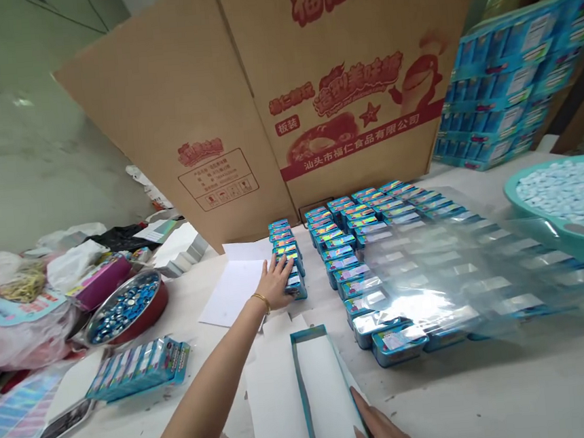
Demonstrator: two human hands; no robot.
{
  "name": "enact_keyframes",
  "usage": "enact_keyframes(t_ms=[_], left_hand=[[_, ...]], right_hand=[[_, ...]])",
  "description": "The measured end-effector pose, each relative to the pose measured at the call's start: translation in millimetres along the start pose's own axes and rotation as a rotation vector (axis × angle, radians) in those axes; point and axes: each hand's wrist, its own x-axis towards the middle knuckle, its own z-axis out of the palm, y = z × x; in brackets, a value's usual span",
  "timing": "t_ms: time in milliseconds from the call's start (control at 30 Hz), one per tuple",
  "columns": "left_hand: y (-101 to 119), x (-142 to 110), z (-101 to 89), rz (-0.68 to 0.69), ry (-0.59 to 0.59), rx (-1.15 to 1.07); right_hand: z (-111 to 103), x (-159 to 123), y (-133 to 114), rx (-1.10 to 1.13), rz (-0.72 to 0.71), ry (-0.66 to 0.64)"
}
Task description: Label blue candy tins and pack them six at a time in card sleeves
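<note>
My left hand [276,282], with a gold bracelet at its wrist, is stretched forward, fingers extended over a short row of small blue tins [297,288]. It touches or nearly touches them; contact below the palm is hidden. A long, narrow, blue-edged box [325,359] with a white inside lies in front of me, nothing standing in it. At its right side my right hand [385,429] is closed on the wall, partly cut off by the frame's lower edge. White card sheets [266,391] lie under the box.
Many tins [349,289] stand in rows at right, partly under clear plastic sheeting [445,280]. A large carton [262,112] rises behind. Stacked packs [506,91] and a green basin [542,217] are right; a metal bowl [126,312] and packed box [139,369] left.
</note>
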Motion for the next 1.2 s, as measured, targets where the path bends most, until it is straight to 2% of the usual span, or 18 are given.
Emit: enact_keyframes(t_ms=[200, 400, 567, 667, 800, 933, 1067, 1133, 1200], left_hand=[[2, -5, 0.7, 0.060, 0.079, 0.030], [5, 6, 2.3, -0.013, 0.067, 0.045], [6, 2, 1.0, 0.007, 0.087, 0.072], [2, 4, -3.4, 0.026, 0.118, 0.045], [-1, 14, -11.3, 0.008, 0.078, -0.019], [5, 17, -18.6, -0.031, 0.058, -0.031], [14, -2, -21.0, -0.105, 0.089, -0.027], [17, -20, -23.9, -0.141, 0.174, -0.049], [20, -40, -32.0, -0.152, 0.310, -0.076]], right_hand=[[-6, -2, -9, -0.037, -0.002, -0.034], [-6, -2, -12, -0.094, -0.015, -0.052], [-6, 0, -16, -0.144, -0.039, -0.023], [-10, 0, -26, -0.164, -0.025, -0.019], [-16, 1, -44, -0.214, 0.036, -0.028], [-21, 1, -57, -0.264, 0.062, -0.034], [-25, 1, -65, -0.316, 0.077, -0.029], [-26, 0, -68, -0.337, 0.083, -0.024], [-28, -1, -69, -0.354, 0.090, -0.029]])
